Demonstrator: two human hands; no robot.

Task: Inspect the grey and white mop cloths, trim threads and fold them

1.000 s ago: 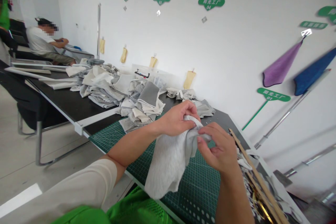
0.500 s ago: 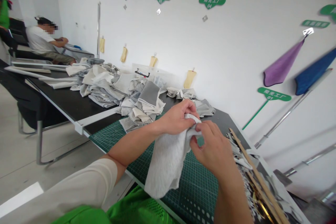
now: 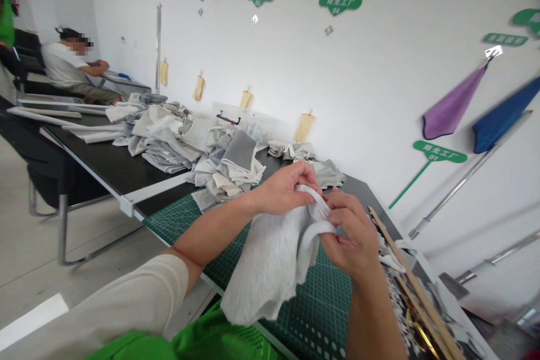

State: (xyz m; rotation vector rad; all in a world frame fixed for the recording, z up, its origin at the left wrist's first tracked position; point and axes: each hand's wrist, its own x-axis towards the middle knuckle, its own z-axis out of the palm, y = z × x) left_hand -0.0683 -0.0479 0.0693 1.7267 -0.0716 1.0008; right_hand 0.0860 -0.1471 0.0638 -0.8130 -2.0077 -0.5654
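A pale grey fuzzy cloth hangs from both my hands over the green cutting mat. My left hand pinches the cloth's top edge, fingers closed on it. Just to the right, my right hand grips a rolled white hem of the same cloth, fingers curled round it. The two hands nearly touch. The cloth's lower end drapes past the table's front edge towards my green apron.
A heap of grey and white cloth pieces covers the black table beyond the mat. A wooden stick and scraps lie at the right. A seated person works at the far left. Purple and blue cloths hang on the wall.
My right hand slid along the cloth's edge and now holds a rolled hem loop. The cloth has bunched up and shifted slightly left. My left hand has barely moved.
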